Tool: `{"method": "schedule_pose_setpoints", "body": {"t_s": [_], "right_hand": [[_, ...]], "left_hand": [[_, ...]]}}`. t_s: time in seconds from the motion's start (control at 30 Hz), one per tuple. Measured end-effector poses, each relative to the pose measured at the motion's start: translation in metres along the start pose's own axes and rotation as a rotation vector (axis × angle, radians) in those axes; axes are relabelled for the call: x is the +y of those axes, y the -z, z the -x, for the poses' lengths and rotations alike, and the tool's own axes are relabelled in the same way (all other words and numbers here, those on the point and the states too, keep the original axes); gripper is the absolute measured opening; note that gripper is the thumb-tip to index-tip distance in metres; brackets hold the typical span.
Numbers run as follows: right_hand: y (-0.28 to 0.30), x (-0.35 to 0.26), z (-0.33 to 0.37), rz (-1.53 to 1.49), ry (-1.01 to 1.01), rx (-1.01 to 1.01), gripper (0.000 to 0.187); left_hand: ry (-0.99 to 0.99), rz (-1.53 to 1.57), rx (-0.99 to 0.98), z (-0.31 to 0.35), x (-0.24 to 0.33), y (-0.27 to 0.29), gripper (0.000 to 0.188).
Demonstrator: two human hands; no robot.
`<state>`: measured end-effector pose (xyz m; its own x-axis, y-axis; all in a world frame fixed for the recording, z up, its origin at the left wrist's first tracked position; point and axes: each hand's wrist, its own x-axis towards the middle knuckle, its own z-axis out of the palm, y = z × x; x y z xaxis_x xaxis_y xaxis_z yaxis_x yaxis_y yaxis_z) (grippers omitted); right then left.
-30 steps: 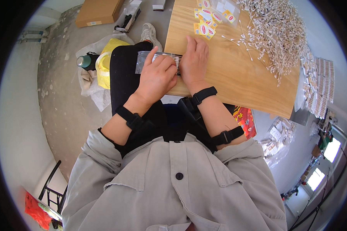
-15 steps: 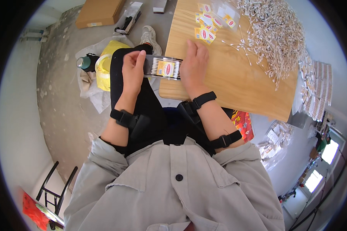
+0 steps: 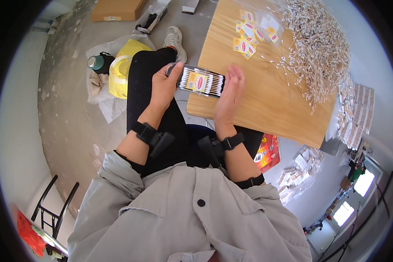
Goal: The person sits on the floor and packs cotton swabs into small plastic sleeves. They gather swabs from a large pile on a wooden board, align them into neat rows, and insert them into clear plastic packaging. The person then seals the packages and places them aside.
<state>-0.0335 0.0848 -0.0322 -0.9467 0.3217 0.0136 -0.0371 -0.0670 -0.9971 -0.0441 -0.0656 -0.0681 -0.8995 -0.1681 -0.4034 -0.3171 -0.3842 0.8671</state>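
Note:
A clear plastic box of cotton swabs [image 3: 210,83] lies tilted over my lap at the table's left edge. White-tipped swabs fill it in a row, with a yellow and white card [image 3: 197,81] on top of them. My left hand [image 3: 165,89] grips the box's left end, thumb on top. My right hand [image 3: 231,96] stands at the other end, its fingers stretched out and the palm turned toward the box. Whether that palm touches the box is hard to make out. Several similar cards [image 3: 247,37] are scattered on the wooden table [image 3: 257,96] beyond.
A big heap of loose cotton swabs [image 3: 316,52] covers the table's right side. Beside it lie stacked packs [image 3: 360,109]. On the floor at left are a yellow bag [image 3: 133,48], a green-capped bottle [image 3: 96,62] and a cardboard box [image 3: 118,9]. A black metal frame [image 3: 52,209] stands lower left.
The right hand's fingers have straightened and come off the box's right end, uncovering more swabs. The box now slants down to the right. The whole view has shifted slightly.

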Motion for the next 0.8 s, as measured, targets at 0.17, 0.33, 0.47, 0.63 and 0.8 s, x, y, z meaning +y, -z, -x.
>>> {"method": "schedule_pose_setpoints", "body": {"t_s": [0.17, 0.33, 0.47, 0.63, 0.8], "right_hand": [[-0.007, 0.0, 0.001, 0.092, 0.019, -0.084, 0.049], [-0.016, -0.004, 0.004, 0.138, 0.036, -0.104, 0.045], [-0.024, -0.004, 0.007, 0.166, 0.059, -0.114, 0.043], [-0.031, -0.006, 0.007, 0.188, 0.06, -0.111, 0.044], [-0.035, -0.008, 0.01, 0.209, 0.073, -0.113, 0.046]], "left_hand": [[-0.126, -0.119, 0.048, 0.0, -0.003, -0.004, 0.029], [-0.129, -0.164, 0.069, 0.002, -0.002, -0.005, 0.03], [-0.124, -0.152, 0.081, 0.003, -0.001, -0.006, 0.031], [-0.119, -0.155, 0.082, 0.006, 0.002, -0.009, 0.031], [-0.137, -0.18, 0.088, 0.006, 0.001, -0.008, 0.03]]}}
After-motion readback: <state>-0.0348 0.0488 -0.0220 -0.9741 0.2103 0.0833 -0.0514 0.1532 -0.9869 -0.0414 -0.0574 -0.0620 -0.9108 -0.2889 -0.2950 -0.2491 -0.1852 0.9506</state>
